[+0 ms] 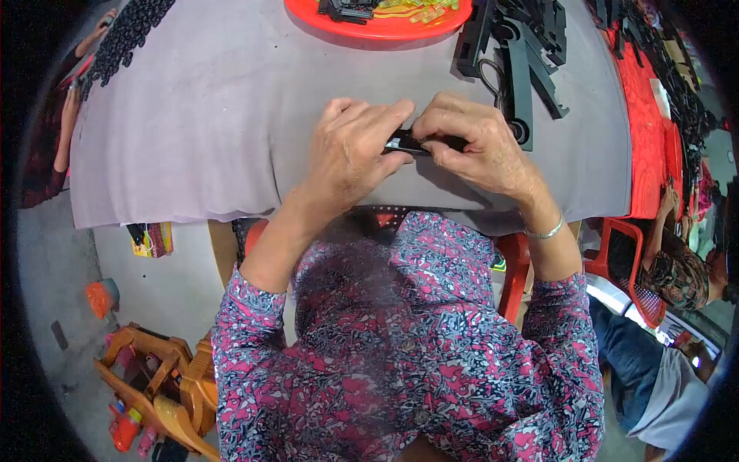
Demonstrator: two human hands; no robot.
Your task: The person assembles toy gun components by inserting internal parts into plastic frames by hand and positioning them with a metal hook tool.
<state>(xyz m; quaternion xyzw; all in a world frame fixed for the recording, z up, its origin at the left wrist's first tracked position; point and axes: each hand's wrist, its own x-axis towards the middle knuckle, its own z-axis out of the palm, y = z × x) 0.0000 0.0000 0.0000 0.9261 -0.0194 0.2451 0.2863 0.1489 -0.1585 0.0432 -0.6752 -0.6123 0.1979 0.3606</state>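
Both my hands meet over the grey cloth and grip a small, narrow black plastic piece (408, 145) with a shiny patch on it. My left hand (350, 150) pinches its left end between thumb and fingers. At the other end, my right hand (477, 142) is closed round it, thumb and fingertips pressed together near the middle. Much of the piece is hidden by my fingers. Just beyond my right hand lies a long black plastic part (519, 92) with rounded ends, beside a heap of similar black parts (543, 31).
A red tray (377, 32) at the far edge holds black pieces and yellow-green ones. Many small black pieces (127, 38) lie at far left. A red cloth (643, 131) borders the table at right. Other people sit at both sides. A wooden toy-like frame (154, 362) stands on the floor.
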